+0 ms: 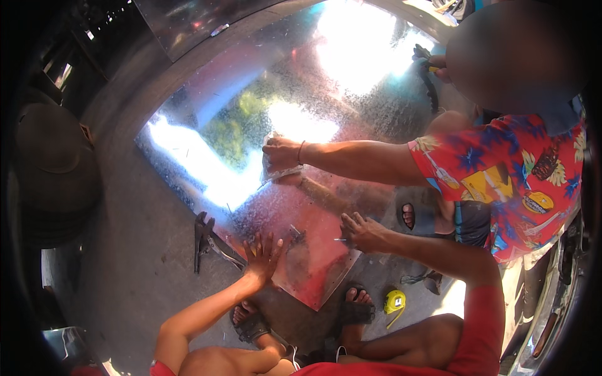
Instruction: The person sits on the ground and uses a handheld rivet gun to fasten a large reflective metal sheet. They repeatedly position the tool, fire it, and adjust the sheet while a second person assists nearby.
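Your left hand (262, 262) has its fingers spread wide over the near left edge of the shiny metal sheet (307, 263); your right hand (365, 234) is at the opposite edge, fingers loosely bent, with one thin pale piece (340, 239) by the fingertips, though you cannot tell whether it is gripped. The single sheet lies on the floor (144, 276) ahead of you, its near corner pointing between your two sandalled feet. Farther over it, a co-worker's hand (283, 153) presses one pale cloth (271, 168). One dark hand tool (204, 235) lies just beside your left hand, one yellow tape measure (394, 302) near your right foot; open floor stretches left of the sheet.
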